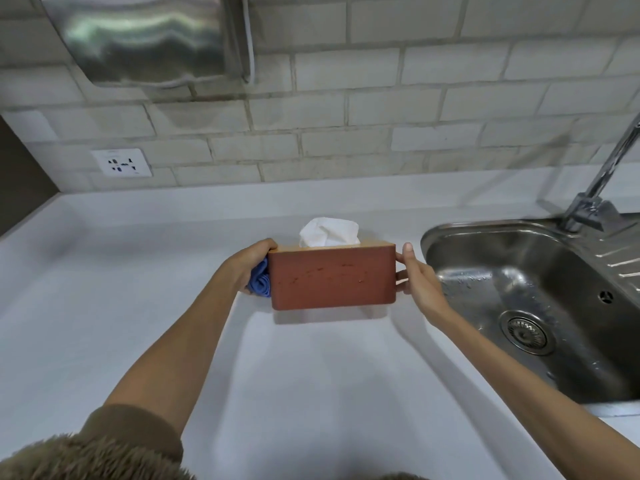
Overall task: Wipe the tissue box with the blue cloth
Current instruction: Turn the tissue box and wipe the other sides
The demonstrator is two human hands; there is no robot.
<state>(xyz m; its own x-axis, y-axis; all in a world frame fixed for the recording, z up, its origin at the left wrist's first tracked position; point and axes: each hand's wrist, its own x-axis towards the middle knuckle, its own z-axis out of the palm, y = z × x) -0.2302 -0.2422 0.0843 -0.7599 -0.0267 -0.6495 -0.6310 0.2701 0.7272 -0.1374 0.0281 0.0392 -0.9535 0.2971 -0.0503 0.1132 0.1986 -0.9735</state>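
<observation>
A reddish-brown tissue box (332,278) with a light wooden lid and a white tissue (328,232) sticking out of the top is held between both hands just above the white counter (138,289). My left hand (247,263) presses a bunched blue cloth (260,282) against the box's left end. My right hand (417,277) grips the box's right end, thumb up along the edge. Most of the cloth is hidden in my palm.
A steel sink (540,306) with a drain and a faucet (602,188) lies just right of the box. A tiled wall with a socket (122,163) runs behind. A shiny metal unit (138,39) hangs at upper left.
</observation>
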